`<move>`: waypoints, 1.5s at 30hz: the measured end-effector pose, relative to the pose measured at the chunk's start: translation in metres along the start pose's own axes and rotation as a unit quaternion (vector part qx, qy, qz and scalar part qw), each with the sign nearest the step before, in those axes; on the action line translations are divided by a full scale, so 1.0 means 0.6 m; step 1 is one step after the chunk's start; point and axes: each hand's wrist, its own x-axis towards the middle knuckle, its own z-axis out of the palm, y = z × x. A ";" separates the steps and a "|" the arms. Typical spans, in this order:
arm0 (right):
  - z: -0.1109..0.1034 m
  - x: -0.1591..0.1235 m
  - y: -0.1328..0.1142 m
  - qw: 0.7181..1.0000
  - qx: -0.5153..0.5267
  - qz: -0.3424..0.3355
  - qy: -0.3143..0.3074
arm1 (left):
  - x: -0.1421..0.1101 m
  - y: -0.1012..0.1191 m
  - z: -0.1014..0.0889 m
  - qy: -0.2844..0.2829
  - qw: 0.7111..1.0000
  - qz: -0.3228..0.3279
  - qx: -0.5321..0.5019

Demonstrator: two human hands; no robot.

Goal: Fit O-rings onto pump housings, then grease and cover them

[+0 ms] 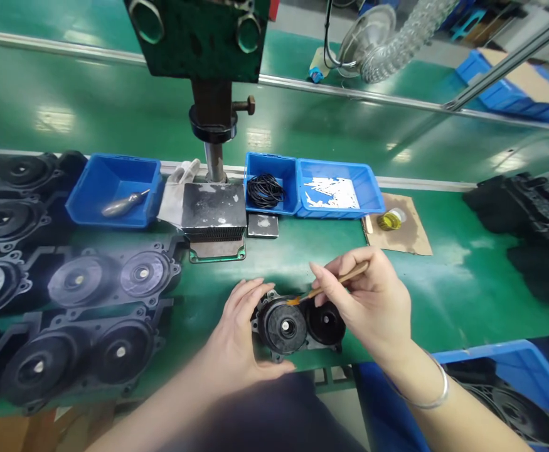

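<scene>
A dark housing with two round recesses [285,326] lies at the front edge of the green bench. Around its left side curls my left hand [243,333], fingers at the far rim and thumb along the near edge. My right hand [373,298] pinches the wooden handle of a small brush [349,274]. The brush's orange tip touches the upper rim of the left round recess. A pale round piece sits in the middle of each recess. Part of the housing's left edge is hidden under my fingers.
Similar housings [83,282] stand in rows at left. A press [215,132] rises behind. Blue bins hold an awl-like tool [126,204], black rings [265,190] and white sticks [331,191]. A jar of yellow liquid [389,220] rests on cardboard; a blue crate [533,358] is at lower right.
</scene>
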 end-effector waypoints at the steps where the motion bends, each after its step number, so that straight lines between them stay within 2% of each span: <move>1: -0.002 -0.002 0.000 1.000 -0.004 -0.007 0.014 | 0.001 0.000 0.000 0.002 1.000 0.002 0.000; 4: 0.007 -0.011 0.000 0.999 0.011 -0.025 0.037 | 0.002 -0.001 0.003 0.014 1.000 0.015 0.002; 8: 0.021 -0.022 0.005 1.000 0.010 -0.022 0.014 | 0.003 0.000 0.003 0.019 1.000 0.013 -0.003; 13: 0.003 -0.026 0.016 0.999 -0.016 -0.028 0.036 | 0.003 0.003 -0.001 0.004 1.000 -0.007 -0.004; 16: 0.004 -0.026 0.012 0.998 0.003 -0.031 0.052 | 0.003 0.003 -0.001 0.000 1.000 -0.010 -0.001; 21: 0.024 -0.022 0.001 0.999 0.037 -0.018 0.009 | -0.001 -0.001 0.002 0.005 1.000 -0.002 0.006; 24: 0.015 -0.021 0.001 1.000 0.011 -0.017 0.011 | -0.002 -0.002 0.002 -0.003 1.000 -0.007 0.005; 27: -0.006 -0.023 0.002 0.999 -0.017 -0.027 0.041 | -0.002 -0.001 0.001 -0.008 1.000 -0.012 0.014; 31: -0.039 -0.020 -0.005 0.992 0.009 -0.042 0.115 | -0.001 0.000 0.001 -0.009 0.999 -0.020 0.031; 35: -0.102 -0.007 0.006 0.971 0.024 -0.081 0.223 | 0.004 0.002 0.000 -0.008 0.999 -0.014 0.051; 39: -0.196 -0.002 0.073 0.943 -0.013 -0.076 0.324 | 0.008 0.000 0.000 -0.008 0.996 -0.015 0.086; 42: -0.247 -0.011 0.144 0.949 -0.036 -0.031 0.311 | 0.005 -0.005 0.005 -0.002 0.994 -0.006 0.105; 45: -0.259 -0.023 0.199 0.955 -0.070 -0.023 0.287 | 0.000 -0.006 0.011 0.022 0.994 -0.005 0.103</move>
